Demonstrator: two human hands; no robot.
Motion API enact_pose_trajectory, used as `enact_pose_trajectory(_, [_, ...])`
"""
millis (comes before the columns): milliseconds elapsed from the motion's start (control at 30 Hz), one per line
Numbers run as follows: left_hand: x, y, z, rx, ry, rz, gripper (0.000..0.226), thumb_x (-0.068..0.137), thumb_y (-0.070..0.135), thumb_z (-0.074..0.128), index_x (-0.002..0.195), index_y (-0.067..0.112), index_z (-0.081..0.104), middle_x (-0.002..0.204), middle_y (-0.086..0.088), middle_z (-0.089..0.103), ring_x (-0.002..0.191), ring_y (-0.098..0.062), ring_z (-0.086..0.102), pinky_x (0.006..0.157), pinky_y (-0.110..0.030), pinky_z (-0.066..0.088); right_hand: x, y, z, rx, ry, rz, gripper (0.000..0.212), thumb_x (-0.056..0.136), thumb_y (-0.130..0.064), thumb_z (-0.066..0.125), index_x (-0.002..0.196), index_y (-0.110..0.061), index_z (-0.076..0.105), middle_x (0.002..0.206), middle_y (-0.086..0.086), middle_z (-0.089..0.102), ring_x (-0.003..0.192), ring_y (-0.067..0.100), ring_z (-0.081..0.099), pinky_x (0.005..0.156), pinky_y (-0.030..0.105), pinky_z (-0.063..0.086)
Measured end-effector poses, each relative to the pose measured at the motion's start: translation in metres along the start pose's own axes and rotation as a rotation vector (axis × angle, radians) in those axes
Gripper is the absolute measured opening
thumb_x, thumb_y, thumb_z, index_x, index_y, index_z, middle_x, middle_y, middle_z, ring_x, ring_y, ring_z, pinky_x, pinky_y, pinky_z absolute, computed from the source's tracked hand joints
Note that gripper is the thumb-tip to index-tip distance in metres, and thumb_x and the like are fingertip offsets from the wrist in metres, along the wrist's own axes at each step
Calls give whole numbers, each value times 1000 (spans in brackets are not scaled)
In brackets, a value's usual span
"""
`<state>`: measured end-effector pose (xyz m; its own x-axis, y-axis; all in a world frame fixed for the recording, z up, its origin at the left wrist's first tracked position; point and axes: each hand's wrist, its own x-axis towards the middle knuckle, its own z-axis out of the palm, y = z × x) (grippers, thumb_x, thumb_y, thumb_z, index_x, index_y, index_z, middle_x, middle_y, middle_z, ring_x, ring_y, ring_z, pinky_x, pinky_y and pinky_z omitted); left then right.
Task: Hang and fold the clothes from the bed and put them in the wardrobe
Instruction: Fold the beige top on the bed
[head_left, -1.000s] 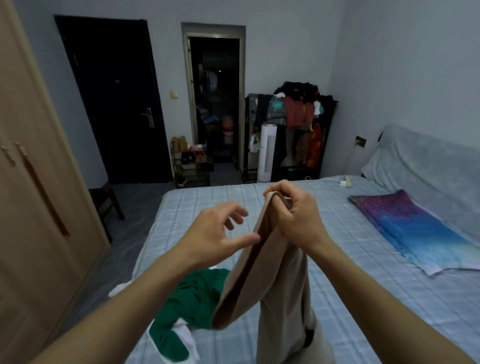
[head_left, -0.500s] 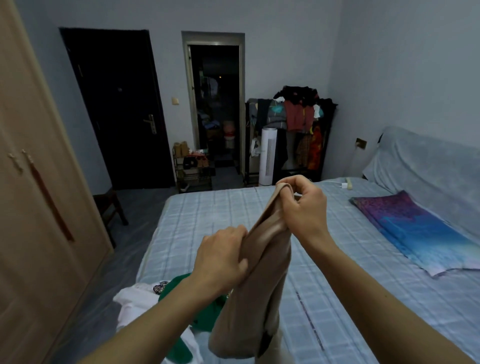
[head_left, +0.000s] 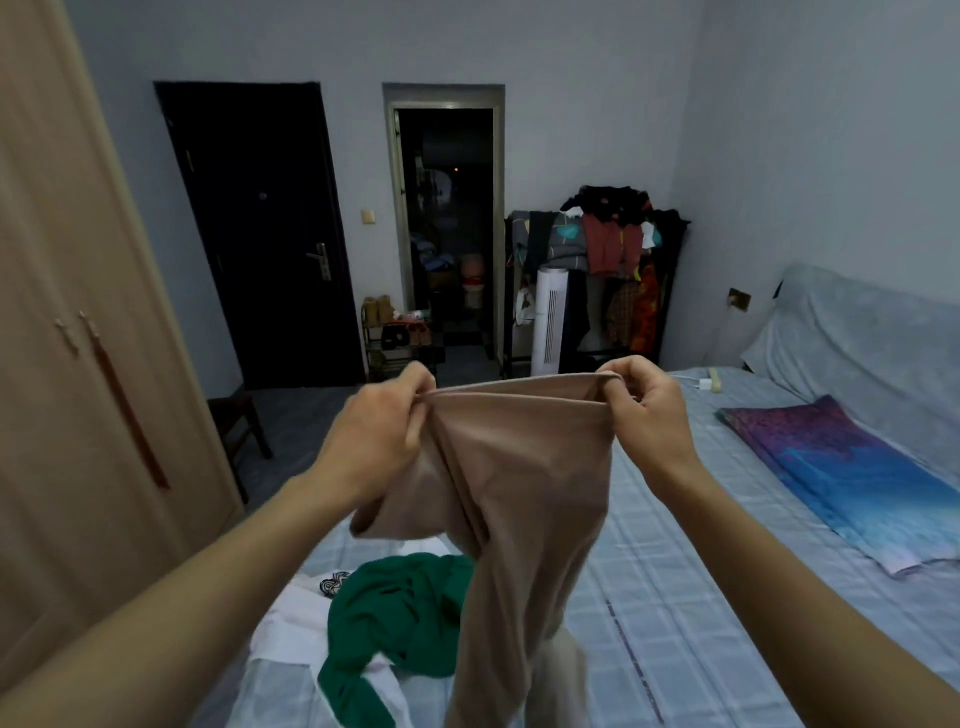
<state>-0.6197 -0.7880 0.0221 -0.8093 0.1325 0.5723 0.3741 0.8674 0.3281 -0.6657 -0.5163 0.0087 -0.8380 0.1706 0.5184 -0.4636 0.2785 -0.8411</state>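
A beige garment hangs in the air over the bed, stretched by its top edge between both hands. My left hand pinches the left end of that edge; my right hand pinches the right end. The cloth drapes down from there to the frame's bottom edge. Below it on the bed lie a green garment and a white garment in a heap. The closed wooden wardrobe stands along the left.
A blue and purple folded cloth lies on the bed's right side, beside a covered headboard. A dark stool stands by the wardrobe. A loaded clothes rack, a white tower fan and a shoe shelf stand at the far wall.
My hands have moved apart and spread the beige garment's top edge wide. Before, my right hand held it bunched while my left hand reached in and took hold.
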Motion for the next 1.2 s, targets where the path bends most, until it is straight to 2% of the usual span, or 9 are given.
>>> enact_pose_trajectory(133, [22, 1, -25, 66, 73, 66, 7, 95, 19, 52, 98, 26, 50, 81, 0, 66, 76, -28, 63, 69, -43, 50, 4, -2, -1, 108, -48, 6, 20, 98, -11, 48, 83, -17, 61, 72, -7, 60, 64, 0, 53, 59, 15, 43])
enact_pose_trajectory(367, [34, 1, -46, -67, 112, 115, 13, 97, 13, 50, 93, 25, 51, 72, 3, 59, 67, -13, 58, 63, -41, 49, 5, 2, 3, -83, -147, -173, 11, 101, -21, 47, 93, -21, 55, 73, -2, 58, 60, 4, 52, 55, 16, 41])
enact_pose_trajectory(500, [32, -2, -53, 4, 29, 126, 12, 97, 22, 47, 93, 34, 48, 72, 6, 60, 66, -12, 59, 61, -45, 51, 4, 2, 3, -68, -257, -165, 4, 97, -30, 57, 97, -27, 60, 73, -16, 62, 62, 1, 55, 59, 11, 41])
enact_pose_trajectory(567, [30, -3, -55, 41, -7, 125, 9, 96, 26, 46, 93, 34, 48, 72, 6, 60, 67, -15, 60, 62, -48, 52, 3, 1, 1, -50, -383, -129, 12, 90, -41, 64, 97, -31, 64, 69, -20, 61, 59, 0, 52, 58, 12, 41])
enact_pose_trajectory(667, [30, -6, -56, 64, -24, 120, 11, 95, 23, 47, 93, 34, 48, 72, 5, 61, 68, -17, 60, 63, -48, 52, 1, -3, -6, -46, -576, -41, 37, 70, -55, 75, 103, -40, 65, 90, -7, 67, 70, 6, 61, 62, 21, 52])
enact_pose_trajectory(767, [30, -6, -55, 55, -28, 120, 16, 95, 18, 49, 92, 33, 48, 72, 4, 61, 67, -17, 59, 63, -48, 52, -5, -3, -9, -38, -688, -30, 38, 73, -36, 84, 105, -38, 65, 95, -9, 66, 81, 6, 66, 64, 19, 53])
enact_pose_trajectory(867, [30, -4, -53, 44, -39, 157, 17, 95, 18, 49, 91, 34, 48, 71, 7, 60, 66, -13, 59, 61, -46, 51, -9, 4, -3, -141, -640, -89, 13, 83, -8, 72, 88, -19, 66, 77, 2, 65, 63, 6, 61, 56, 25, 50])
enact_pose_trajectory(1067, [27, -6, -53, 114, -86, 191, 11, 97, 22, 48, 91, 32, 48, 74, 10, 59, 68, -11, 57, 62, -43, 50, -8, 37, -6, -419, -464, -61, 19, 72, 8, 59, 73, -11, 62, 71, 7, 64, 69, 23, 62, 64, 42, 55])
enact_pose_trajectory(1200, [20, -13, -51, 174, -154, 200, 12, 96, 25, 47, 89, 34, 46, 75, 11, 58, 67, -10, 56, 62, -43, 51, -2, 58, -16, -563, -304, -37, 32, 65, 10, 57, 66, -22, 55, 73, 3, 60, 71, 23, 57, 61, 32, 47])
